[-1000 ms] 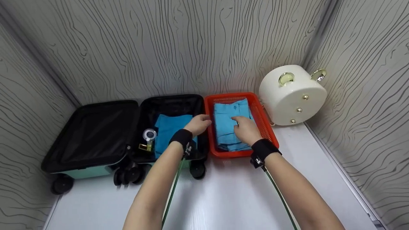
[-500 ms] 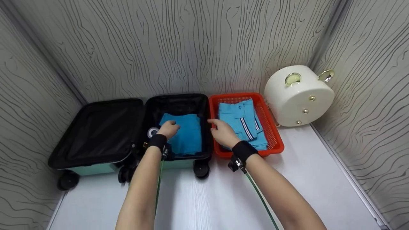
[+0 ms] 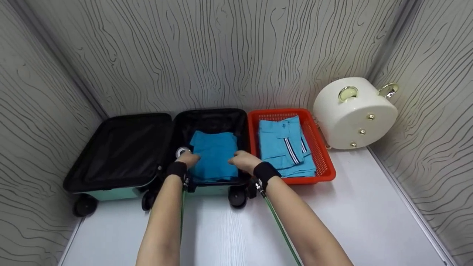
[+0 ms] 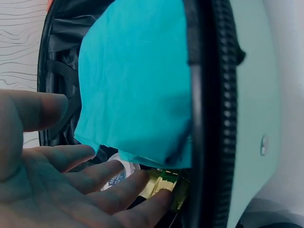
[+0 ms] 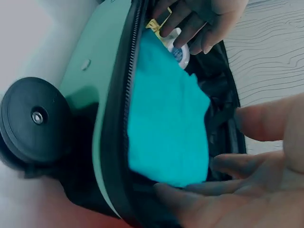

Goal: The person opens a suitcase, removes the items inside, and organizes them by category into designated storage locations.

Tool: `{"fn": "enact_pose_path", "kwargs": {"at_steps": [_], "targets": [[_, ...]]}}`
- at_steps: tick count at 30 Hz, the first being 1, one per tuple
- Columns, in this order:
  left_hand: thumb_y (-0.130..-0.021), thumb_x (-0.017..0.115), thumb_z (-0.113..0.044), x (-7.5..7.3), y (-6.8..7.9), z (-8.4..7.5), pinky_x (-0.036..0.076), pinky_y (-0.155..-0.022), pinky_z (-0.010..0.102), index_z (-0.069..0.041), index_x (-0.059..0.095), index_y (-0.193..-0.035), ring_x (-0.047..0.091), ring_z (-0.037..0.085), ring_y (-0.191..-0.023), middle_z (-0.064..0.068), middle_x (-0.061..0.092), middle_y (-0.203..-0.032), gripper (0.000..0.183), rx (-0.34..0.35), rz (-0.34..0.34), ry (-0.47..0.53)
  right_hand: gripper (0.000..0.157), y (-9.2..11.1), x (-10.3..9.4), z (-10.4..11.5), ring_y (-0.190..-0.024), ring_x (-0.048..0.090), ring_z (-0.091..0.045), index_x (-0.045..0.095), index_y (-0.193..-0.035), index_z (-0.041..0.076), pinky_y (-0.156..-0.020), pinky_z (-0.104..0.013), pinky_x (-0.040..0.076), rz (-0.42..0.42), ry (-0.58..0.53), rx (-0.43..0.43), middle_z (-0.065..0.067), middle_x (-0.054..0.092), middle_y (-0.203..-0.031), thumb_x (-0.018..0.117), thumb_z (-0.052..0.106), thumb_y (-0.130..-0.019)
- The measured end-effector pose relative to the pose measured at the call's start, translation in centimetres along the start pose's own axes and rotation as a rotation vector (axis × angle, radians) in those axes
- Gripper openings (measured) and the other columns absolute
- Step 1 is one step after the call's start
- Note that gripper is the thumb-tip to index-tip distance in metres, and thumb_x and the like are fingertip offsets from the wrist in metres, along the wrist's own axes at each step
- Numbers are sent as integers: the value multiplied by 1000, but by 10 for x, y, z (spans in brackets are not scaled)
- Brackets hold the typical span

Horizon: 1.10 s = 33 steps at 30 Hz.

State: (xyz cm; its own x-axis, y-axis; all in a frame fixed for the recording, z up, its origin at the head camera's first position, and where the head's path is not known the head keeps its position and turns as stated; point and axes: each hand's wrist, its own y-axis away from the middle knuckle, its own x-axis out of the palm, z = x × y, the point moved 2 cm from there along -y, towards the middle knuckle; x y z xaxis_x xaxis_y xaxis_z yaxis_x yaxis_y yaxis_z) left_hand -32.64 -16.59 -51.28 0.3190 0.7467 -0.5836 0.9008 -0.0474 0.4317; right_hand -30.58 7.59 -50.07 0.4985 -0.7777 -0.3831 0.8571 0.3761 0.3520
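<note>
A folded turquoise cloth garment (image 3: 216, 151) lies in the right half of an open suitcase (image 3: 207, 112) with black lining and a mint-green shell. My left hand (image 3: 189, 159) is at the garment's left side. In the left wrist view its fingers (image 4: 107, 173) are straight and spread, with nothing between them and the thumb. On the opposite side is my right hand (image 3: 244, 161), its extended fingers (image 5: 223, 187) right at the garment's edge in the right wrist view. Beneath the left hand sit a white round item with a blue face (image 5: 180, 53) and a shiny gold item (image 4: 161, 183).
Just right of the suitcase stands a red plastic basket (image 3: 325, 162) with folded light-blue garments (image 3: 281, 147) bearing dark-and-white stripes. A cream round case (image 3: 354, 114) leans by the right corner. The suitcase's other half (image 3: 122, 151) lies open at left, its wheels (image 3: 237, 197) facing me.
Both hands have moved left from the basket area to the suitcase, and stand either side of the turquoise garment. The striped garments in the basket have come into fuller view.
</note>
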Motion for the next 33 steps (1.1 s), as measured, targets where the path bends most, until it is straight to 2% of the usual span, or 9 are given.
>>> {"fn": "enact_pose_path", "kwargs": {"at_steps": [6,12,15,19,22,24,27,30,33], "targets": [[-104,45,-23,7,1,4,30,-118,50,15,27,-154,32,43,-145,31,28,-160,65,-49,29,-53,69,-5,10,-9,-149,30,-38,26,-160,-1,-117,-54,31,43,-81,98,-20,27,-164,57,27,-105],[-106,42,-19,9,-6,2,30,-118,50,18,30,-151,32,44,-146,33,29,-159,59,-30,83,-151,67,-8,12,-13,-148,31,-39,31,-158,-2,-115,-53,34,46,-85,119,-21,31,-162,57,31,-105],[-106,43,-19,10,-26,17,30,-118,50,16,32,-151,31,43,-147,32,30,-159,58,0,100,-205,66,-9,13,-12,-148,31,-39,33,-158,-2,-116,-52,33,50,-100,124,-21,31,-162,55,33,-106],[-105,42,-26,14,-102,74,42,-109,41,17,46,-142,47,42,-136,34,46,-147,57,129,113,-370,65,-12,16,-11,-147,31,-39,34,-157,-2,-115,-50,36,47,-145,139,-22,29,-163,55,32,-106],[-102,44,-24,15,-114,81,45,-104,42,16,53,-136,54,40,-126,32,55,-138,53,120,85,-395,62,-14,18,-11,-147,34,-37,36,-156,-2,-112,-48,40,33,-184,150,-21,32,-161,56,29,-106],[-100,47,-18,14,-84,61,38,-112,48,11,50,-142,51,39,-130,28,53,-143,51,45,38,-308,59,-17,20,-12,-144,37,-35,41,-154,-2,-109,-48,43,25,-187,142,-21,38,-158,56,28,-106],[-97,52,-12,11,-34,32,32,-116,51,11,39,-151,44,41,-138,29,44,-151,60,-9,-22,-196,54,-20,21,-13,-141,40,-34,45,-151,-2,-107,-49,43,17,-179,127,-20,43,-155,54,26,-106],[-98,57,-13,10,-15,18,35,-115,47,14,33,-152,44,40,-137,31,41,-152,64,-48,-41,-155,48,-22,23,-14,-136,44,-33,49,-147,-2,-109,-49,42,-2,-213,122,-16,47,-149,54,22,-106],[-98,57,-14,10,-10,13,40,-111,43,17,35,-149,48,38,-132,31,44,-150,64,-57,-47,-176,15,-24,23,-15,-120,50,-28,60,-106,1,-107,-48,45,-11,-283,121,-9,52,-120,53,14,-105]]}}
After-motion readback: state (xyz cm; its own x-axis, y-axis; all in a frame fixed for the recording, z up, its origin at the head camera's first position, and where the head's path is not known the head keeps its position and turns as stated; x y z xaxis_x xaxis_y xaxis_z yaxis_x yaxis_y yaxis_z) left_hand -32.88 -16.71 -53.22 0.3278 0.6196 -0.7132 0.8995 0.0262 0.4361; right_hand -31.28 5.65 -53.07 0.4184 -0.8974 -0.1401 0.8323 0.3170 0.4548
